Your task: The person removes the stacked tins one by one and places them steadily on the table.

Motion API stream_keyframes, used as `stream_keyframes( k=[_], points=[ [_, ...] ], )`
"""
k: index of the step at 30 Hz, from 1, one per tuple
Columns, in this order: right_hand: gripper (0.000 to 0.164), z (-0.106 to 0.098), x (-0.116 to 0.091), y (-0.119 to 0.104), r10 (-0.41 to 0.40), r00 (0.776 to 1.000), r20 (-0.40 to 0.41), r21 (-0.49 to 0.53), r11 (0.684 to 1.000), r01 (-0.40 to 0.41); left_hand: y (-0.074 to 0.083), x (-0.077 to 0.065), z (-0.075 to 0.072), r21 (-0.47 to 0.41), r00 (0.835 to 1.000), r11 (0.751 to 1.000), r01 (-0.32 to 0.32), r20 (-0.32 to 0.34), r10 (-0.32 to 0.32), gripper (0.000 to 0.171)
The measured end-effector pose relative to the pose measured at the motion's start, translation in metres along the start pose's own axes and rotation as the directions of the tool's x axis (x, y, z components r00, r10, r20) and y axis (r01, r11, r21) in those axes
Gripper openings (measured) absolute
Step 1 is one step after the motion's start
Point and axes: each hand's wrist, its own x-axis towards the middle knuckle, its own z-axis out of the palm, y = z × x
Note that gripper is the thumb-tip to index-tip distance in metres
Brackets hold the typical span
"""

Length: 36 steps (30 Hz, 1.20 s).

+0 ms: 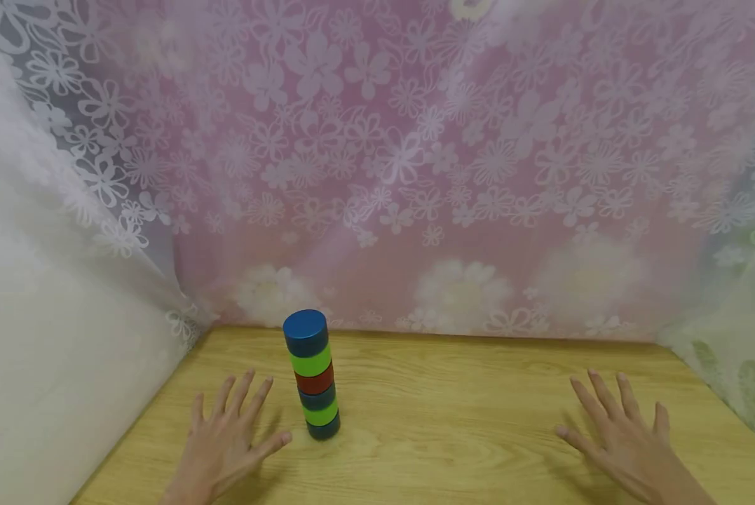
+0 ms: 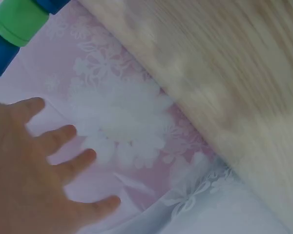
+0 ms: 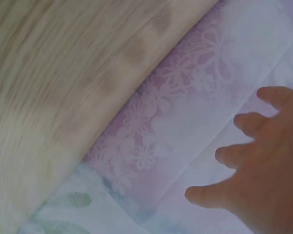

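A tall stack of round blocks [image 1: 315,382] in blue, green and red stands upright on the wooden table, left of the middle. Its top piece is blue; part of the stack also shows at the upper left corner of the left wrist view, where a green block [image 2: 19,20] sits between blue ones. Just left of the stack is my left hand [image 1: 222,442], fingers spread, apart from it and holding nothing. Far over on the right side, my right hand [image 1: 629,445] has its fingers spread too, with nothing in it.
The wooden table [image 1: 446,407] reaches back to a pink flowered curtain [image 1: 415,175]. A pale sheet [image 1: 55,315] hangs along the left side, and another pale flowered sheet [image 1: 737,337] borders the right.
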Motion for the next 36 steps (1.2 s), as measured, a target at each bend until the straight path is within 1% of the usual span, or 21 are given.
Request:
stream_keyframes(
  k=[2, 3, 5, 7, 9, 11, 15, 18, 23, 25, 31, 36],
  points=[
    [0.082, -0.004, 0.003, -0.002, -0.027, 0.997, -0.074, -0.002, 1.0, 0.027, 0.0, 0.001, 0.0, -0.01, 0.999, 1.0, -0.019, -0.031, 0.019, 0.084],
    [0.078, -0.005, 0.004, -0.004, -0.049, 0.991, -0.125, 0.003, 0.999, 0.05, 0.0, 0.002, -0.001, -0.02, 0.998, 0.999, -0.031, -0.052, 0.03, 0.081],
    [0.064, -0.009, 0.007, -0.009, -0.087, 0.968, -0.234, 0.018, 0.995, 0.094, 0.002, 0.005, -0.003, -0.059, 0.995, 0.997, -0.047, -0.095, 0.041, 0.073],
    [0.051, -0.012, 0.01, -0.013, -0.124, 0.934, -0.334, 0.007, 0.991, 0.134, 0.004, 0.007, -0.004, -0.108, 0.99, 0.993, -0.053, -0.135, 0.038, 0.065],
    [0.045, -0.013, 0.012, -0.017, -0.136, 0.915, -0.38, 0.025, 0.987, 0.157, 0.006, 0.009, -0.003, -0.158, 0.985, 0.986, -0.054, -0.168, 0.027, 0.059],
    [0.042, -0.014, 0.014, -0.021, -0.143, 0.902, -0.407, 0.034, 0.985, 0.171, 0.007, 0.01, -0.003, -0.197, 0.98, 0.979, -0.056, -0.2, 0.016, 0.056],
    [0.042, -0.013, 0.019, -0.026, -0.149, 0.883, -0.446, 0.079, 0.976, 0.205, 0.011, 0.013, -0.002, -0.254, 0.967, 0.965, -0.065, -0.254, -0.001, 0.055],
    [0.043, -0.013, 0.022, -0.029, -0.145, 0.876, -0.46, 0.108, 0.97, 0.217, 0.013, 0.015, -0.004, -0.3, 0.963, 0.952, -0.057, -0.267, -0.027, 0.054],
    [0.043, -0.017, 0.028, -0.036, -0.105, 0.879, -0.464, 0.144, 0.971, 0.192, 0.016, 0.016, -0.005, -0.371, 0.955, 0.928, -0.035, -0.287, -0.078, 0.052],
    [0.042, -0.019, 0.03, -0.038, -0.081, 0.881, -0.467, 0.17, 0.969, 0.179, 0.017, 0.018, -0.005, -0.396, 0.95, 0.917, -0.038, -0.298, -0.09, 0.052],
    [0.043, -0.02, 0.033, -0.043, -0.051, 0.875, -0.482, 0.257, 0.946, 0.197, 0.023, 0.023, -0.005, -0.452, 0.944, 0.89, -0.053, -0.314, -0.103, 0.052],
    [0.04, -0.021, 0.037, -0.049, -0.018, 0.886, -0.463, 0.32, 0.929, 0.187, 0.028, 0.027, -0.007, -0.493, 0.938, 0.869, -0.051, -0.322, -0.128, 0.054]
  ],
)
